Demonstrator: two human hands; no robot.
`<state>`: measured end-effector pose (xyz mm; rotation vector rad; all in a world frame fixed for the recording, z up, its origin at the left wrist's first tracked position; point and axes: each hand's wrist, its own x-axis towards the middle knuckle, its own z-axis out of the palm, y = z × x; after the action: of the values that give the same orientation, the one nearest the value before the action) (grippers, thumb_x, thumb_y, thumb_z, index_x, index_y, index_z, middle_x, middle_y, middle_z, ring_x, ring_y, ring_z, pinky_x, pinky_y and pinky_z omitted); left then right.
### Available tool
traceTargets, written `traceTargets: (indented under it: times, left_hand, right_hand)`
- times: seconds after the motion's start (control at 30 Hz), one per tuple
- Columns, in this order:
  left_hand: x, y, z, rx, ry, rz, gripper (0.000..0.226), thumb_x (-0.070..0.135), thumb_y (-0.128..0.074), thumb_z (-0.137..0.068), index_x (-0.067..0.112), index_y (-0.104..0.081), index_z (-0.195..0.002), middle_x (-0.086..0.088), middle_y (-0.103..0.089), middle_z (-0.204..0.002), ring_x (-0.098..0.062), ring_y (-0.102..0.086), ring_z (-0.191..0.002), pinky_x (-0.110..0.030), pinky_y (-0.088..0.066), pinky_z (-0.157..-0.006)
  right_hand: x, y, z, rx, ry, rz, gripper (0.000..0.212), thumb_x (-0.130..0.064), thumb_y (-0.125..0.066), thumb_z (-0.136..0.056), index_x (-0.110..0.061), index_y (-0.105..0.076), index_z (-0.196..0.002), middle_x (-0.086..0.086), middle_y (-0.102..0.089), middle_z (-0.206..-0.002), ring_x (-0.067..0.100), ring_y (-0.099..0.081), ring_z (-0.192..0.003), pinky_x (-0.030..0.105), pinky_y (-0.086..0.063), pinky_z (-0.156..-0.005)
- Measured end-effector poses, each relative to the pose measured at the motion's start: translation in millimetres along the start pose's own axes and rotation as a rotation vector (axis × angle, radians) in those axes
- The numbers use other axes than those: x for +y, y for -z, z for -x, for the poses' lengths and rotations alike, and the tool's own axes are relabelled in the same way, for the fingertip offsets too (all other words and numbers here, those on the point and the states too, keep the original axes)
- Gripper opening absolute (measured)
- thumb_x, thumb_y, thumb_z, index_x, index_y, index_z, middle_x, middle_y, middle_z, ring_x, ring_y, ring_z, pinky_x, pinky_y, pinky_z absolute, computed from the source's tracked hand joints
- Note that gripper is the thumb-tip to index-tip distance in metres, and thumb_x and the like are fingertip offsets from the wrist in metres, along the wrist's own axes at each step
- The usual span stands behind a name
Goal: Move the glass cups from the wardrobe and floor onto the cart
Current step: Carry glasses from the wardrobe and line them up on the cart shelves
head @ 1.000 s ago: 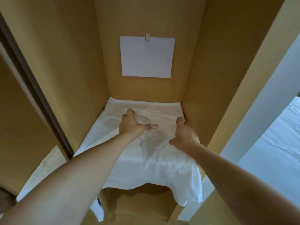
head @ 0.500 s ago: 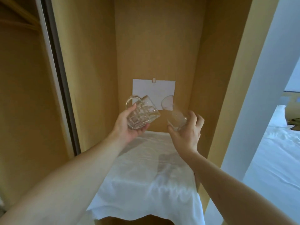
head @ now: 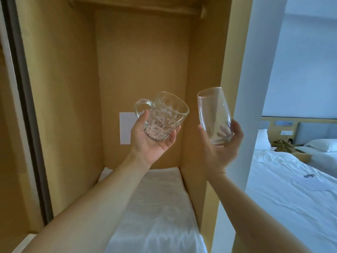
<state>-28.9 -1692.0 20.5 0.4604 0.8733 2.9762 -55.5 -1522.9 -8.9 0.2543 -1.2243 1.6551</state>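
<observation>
My left hand [head: 152, 143] holds a dimpled glass mug with a handle [head: 162, 115] from below, tilted, its mouth facing right. My right hand [head: 223, 148] grips the lower part of a tall smooth glass tumbler [head: 213, 114], leaning slightly left. Both glasses are raised in front of the wooden wardrobe compartment [head: 142, 61], well above its shelf. The cart is not in view.
A white cloth [head: 156, 207] covers the wardrobe shelf below my arms. A white paper [head: 125, 130] hangs on the back panel. The wardrobe's side panel and a white wall edge [head: 255, 88] stand at right. Beyond them are beds with white linen [head: 291, 189].
Both hands have lifted the glasses off the cloth-covered shelf and raised them. The view has tilted up and turned a little right, bringing the beds into sight.
</observation>
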Motion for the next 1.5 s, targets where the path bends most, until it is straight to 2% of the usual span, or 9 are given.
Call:
traceTargets:
  times: [0.1, 0.3, 0.43, 0.53, 0.73, 0.9, 1.07, 1.37, 1.5]
  left_hand:
    - [-17, -25, -12, -0.094, 0.048, 0.033, 0.061, 0.045, -0.087, -0.071, 0.008, -0.074, -0.118, -0.026, -0.066, -0.124, -0.048, -0.062, -0.116, -0.041, -0.058, -0.075]
    - [-83, -69, -30, -0.344, 0.272, 0.128, 0.06, 0.054, -0.073, -0.085, 0.009, -0.07, -0.123, -0.026, -0.063, -0.13, -0.041, -0.057, -0.123, -0.038, -0.059, -0.076]
    - [-142, -99, -40, -0.432, 0.446, 0.145, 0.077, 0.055, -0.073, -0.082, 0.01, -0.055, -0.142, -0.023, -0.055, -0.144, -0.037, -0.052, -0.129, -0.037, -0.06, -0.074]
    - [-193, -120, -42, -0.498, 0.593, 0.206, 0.074, 0.053, -0.071, -0.086, 0.01, -0.053, -0.143, -0.024, -0.056, -0.142, -0.039, -0.055, -0.125, -0.038, -0.06, -0.077]
    - [-296, -156, -29, -0.477, 0.829, 0.307, 0.073, 0.048, -0.075, -0.082, 0.011, -0.054, -0.141, -0.025, -0.059, -0.138, -0.042, -0.06, -0.123, -0.042, -0.06, -0.077]
    - [-379, -185, -10, -0.45, 0.975, 0.345, 0.068, 0.045, -0.076, -0.078, 0.007, -0.06, -0.133, -0.024, -0.062, -0.135, -0.04, -0.057, -0.127, -0.042, -0.06, -0.076]
    - [-464, -212, 12, -0.486, 1.109, 0.367, 0.072, 0.044, -0.075, -0.078, 0.008, -0.057, -0.138, -0.024, -0.06, -0.137, -0.042, -0.064, -0.116, -0.043, -0.06, -0.078]
    - [-615, -258, 43, -0.506, 1.31, 0.303, 0.069, 0.043, -0.072, -0.085, 0.008, -0.053, -0.142, -0.023, -0.059, -0.139, -0.04, -0.058, -0.127, -0.044, -0.056, -0.092]
    - [-673, -279, 49, -0.509, 1.342, 0.277, 0.063, 0.041, -0.073, -0.086, 0.008, -0.057, -0.137, -0.022, -0.062, -0.136, -0.042, -0.063, -0.12, -0.045, -0.054, -0.094]
  right_hand:
    - [-5, 18, -20, 0.116, 0.041, 0.003, 0.082, -0.034, -0.095, -0.068, -0.024, -0.051, -0.136, -0.008, -0.062, -0.126, 0.012, -0.066, -0.107, 0.031, -0.057, -0.089]
    - [-10, 80, -50, 0.271, 0.092, 0.069, 0.076, -0.032, -0.095, -0.068, -0.037, -0.047, -0.128, -0.014, -0.061, -0.125, 0.01, -0.068, -0.105, 0.026, -0.058, -0.087]
    - [-13, 137, -61, 0.337, 0.096, 0.209, 0.084, -0.024, -0.095, -0.069, -0.026, -0.046, -0.137, -0.005, -0.057, -0.132, 0.01, -0.066, -0.109, 0.026, -0.058, -0.089]
    - [-22, 189, -68, 0.405, 0.142, 0.361, 0.09, -0.02, -0.095, -0.068, -0.019, -0.045, -0.143, 0.005, -0.052, -0.136, 0.015, -0.064, -0.112, 0.029, -0.058, -0.091]
    - [-54, 296, -82, 0.549, 0.194, 0.619, 0.086, -0.025, -0.096, -0.067, -0.021, -0.047, -0.138, 0.003, -0.055, -0.13, 0.015, -0.064, -0.107, 0.032, -0.058, -0.093]
    - [-73, 377, -85, 0.635, 0.181, 0.68, 0.086, -0.022, -0.097, -0.065, -0.021, -0.046, -0.134, 0.003, -0.059, -0.127, 0.014, -0.067, -0.103, 0.034, -0.059, -0.091]
    - [-82, 451, -92, 0.723, 0.135, 0.697, 0.089, -0.048, -0.089, -0.055, -0.027, -0.041, -0.127, 0.0, -0.061, -0.125, 0.006, -0.065, -0.1, 0.033, -0.058, -0.091]
    - [-84, 582, -111, 0.822, 0.082, 0.822, 0.08, -0.021, -0.094, -0.068, -0.027, -0.042, -0.128, -0.015, -0.057, -0.116, 0.008, -0.064, -0.1, 0.039, -0.059, -0.09]
    - [-87, 634, -123, 0.882, 0.049, 0.882, 0.088, -0.021, -0.093, -0.069, -0.024, -0.041, -0.14, -0.002, -0.058, -0.121, 0.016, -0.064, -0.102, 0.045, -0.059, -0.089]
